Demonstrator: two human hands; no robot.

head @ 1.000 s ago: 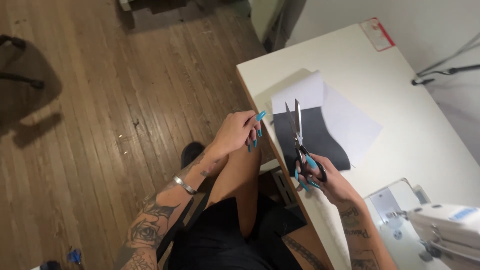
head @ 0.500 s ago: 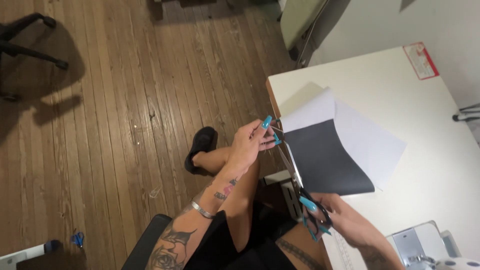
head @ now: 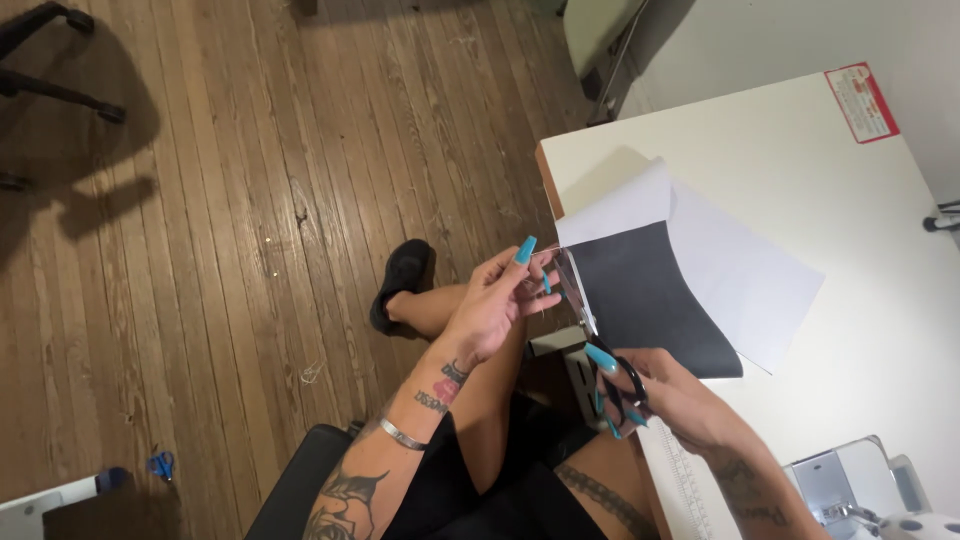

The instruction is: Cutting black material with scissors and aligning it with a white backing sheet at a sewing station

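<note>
Two hands at work: left hand [head: 495,305] pinching dark sheet [head: 645,300] edge, right hand [head: 670,400] gripping scissors [head: 605,350] closed; cut barely begun, most uncut.

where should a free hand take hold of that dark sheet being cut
Grip the dark sheet at its near-left corner, coming from the floor side, as the left hand does. That corner overhangs the table edge, so fingers fit above and below, clear of the scissors in the right hand.
</note>
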